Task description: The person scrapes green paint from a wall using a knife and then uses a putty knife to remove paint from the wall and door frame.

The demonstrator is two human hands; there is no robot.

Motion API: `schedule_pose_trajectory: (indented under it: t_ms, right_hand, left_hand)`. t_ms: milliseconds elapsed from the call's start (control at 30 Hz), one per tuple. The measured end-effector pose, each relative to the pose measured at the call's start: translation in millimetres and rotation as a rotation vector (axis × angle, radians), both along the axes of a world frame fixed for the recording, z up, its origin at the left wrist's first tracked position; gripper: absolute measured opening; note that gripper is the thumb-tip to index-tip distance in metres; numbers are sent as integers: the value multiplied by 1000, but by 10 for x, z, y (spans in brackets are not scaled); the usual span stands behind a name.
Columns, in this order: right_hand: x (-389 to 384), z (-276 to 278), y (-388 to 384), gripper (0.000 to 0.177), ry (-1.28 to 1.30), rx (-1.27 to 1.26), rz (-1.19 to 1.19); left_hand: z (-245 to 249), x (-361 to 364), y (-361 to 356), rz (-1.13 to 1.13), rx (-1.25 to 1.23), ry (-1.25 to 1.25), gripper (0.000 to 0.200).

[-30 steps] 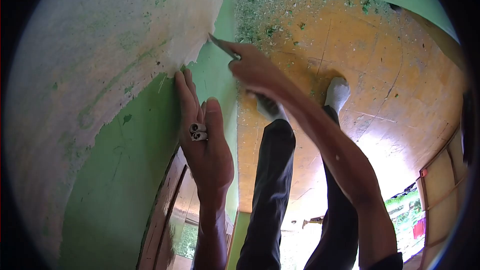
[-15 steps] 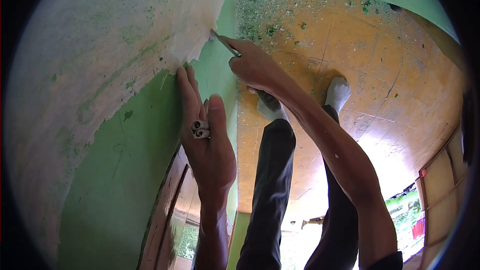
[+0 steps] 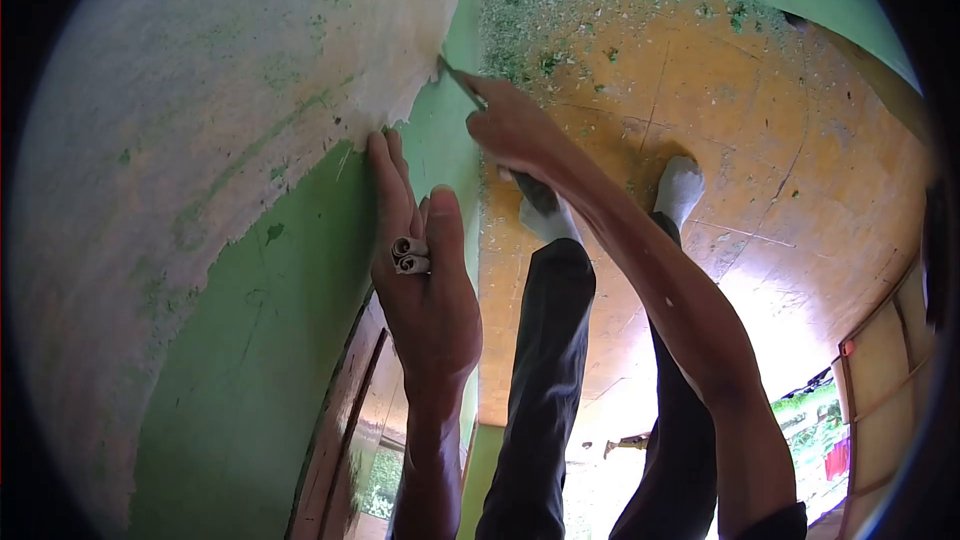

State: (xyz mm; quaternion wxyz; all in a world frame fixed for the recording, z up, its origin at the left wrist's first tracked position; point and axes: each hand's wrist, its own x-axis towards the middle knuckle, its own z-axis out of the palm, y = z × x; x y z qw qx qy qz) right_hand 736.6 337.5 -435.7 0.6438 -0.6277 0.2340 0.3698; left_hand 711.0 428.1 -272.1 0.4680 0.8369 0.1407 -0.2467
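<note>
Wall (image 3: pixel 260 360), 9 o'clock: green paint, big pale stripped patch above. Floor (image 3: pixel 740 140), 2 o'clock: orange. Paint debris (image 3: pixel 555 5), 12 o'clock, spread over floor. Left hand (image 3: pixel 425 290), 8 o'clock off centre: fingers straight against wall, two small rolls (image 3: pixel 410 255) between them and thumb. Right hand (image 3: pixel 515 125), just past 12: fingers clenched round scraping blade (image 3: pixel 462 81). Blade tip, 11 o'clock, at patch's ragged edge; contact unclear.
</note>
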Motion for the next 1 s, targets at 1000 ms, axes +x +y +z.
schedule_pose_trajectory:
  t_ms: [1000]
  right_hand:
    - [-354,426,-597,65,180,338,-106]
  left_hand:
    - [166,-376,29,-79,271,11,57]
